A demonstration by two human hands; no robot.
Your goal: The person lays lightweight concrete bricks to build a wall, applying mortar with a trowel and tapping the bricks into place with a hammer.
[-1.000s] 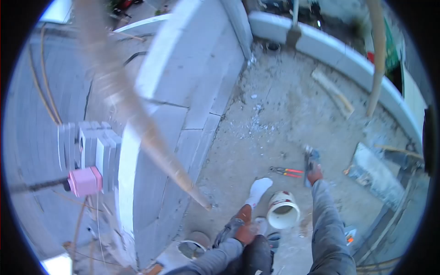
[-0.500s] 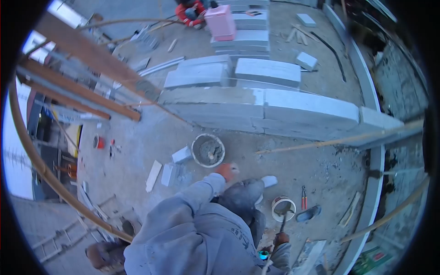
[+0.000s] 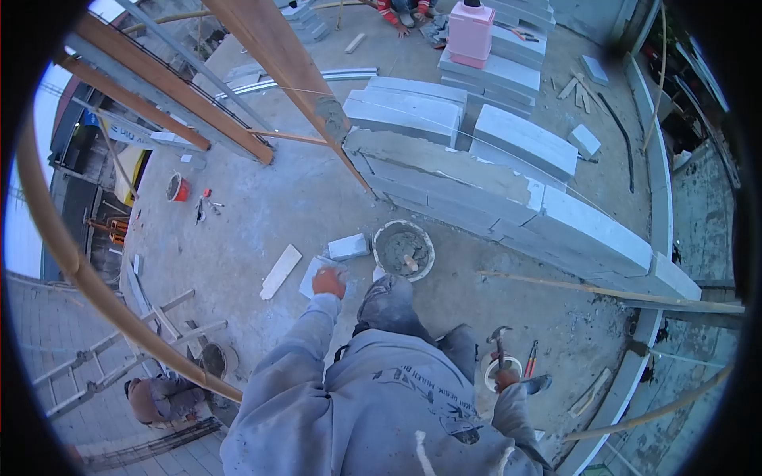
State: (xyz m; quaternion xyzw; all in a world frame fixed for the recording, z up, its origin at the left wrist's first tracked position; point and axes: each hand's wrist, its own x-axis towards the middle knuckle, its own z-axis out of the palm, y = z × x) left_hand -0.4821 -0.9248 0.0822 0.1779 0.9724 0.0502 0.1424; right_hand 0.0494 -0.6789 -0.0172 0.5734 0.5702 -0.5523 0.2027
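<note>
My left hand (image 3: 328,282) is over a pale block (image 3: 309,286) lying flat on the floor, its fingers smeared by motion. A second white block (image 3: 348,247) lies just beyond it, beside a large round bucket (image 3: 431,251) of grey mortar (image 3: 394,247) with a handle sticking up. My right hand (image 3: 506,378) is closed around the handle of a hammer (image 3: 499,336), whose head points up and away from me. Below the hammer is a small white bucket (image 3: 489,377), partly covered by my hand. Red-handled pliers (image 3: 533,361) lie to its right.
A low wall of white blocks (image 3: 492,226) crosses ahead, mortar spread along its top. Wooden posts (image 3: 278,55) stand left. A pole (image 3: 619,290) slants in from the right. One person (image 3: 163,401) crouches lower left, another (image 3: 405,14) at the far top, near a pink container (image 3: 471,36).
My left hand has moved left, from near the mortar bucket to the block. My right hand has moved forward over the small bucket, the hammer head now raised in view. The whole view has shifted.
</note>
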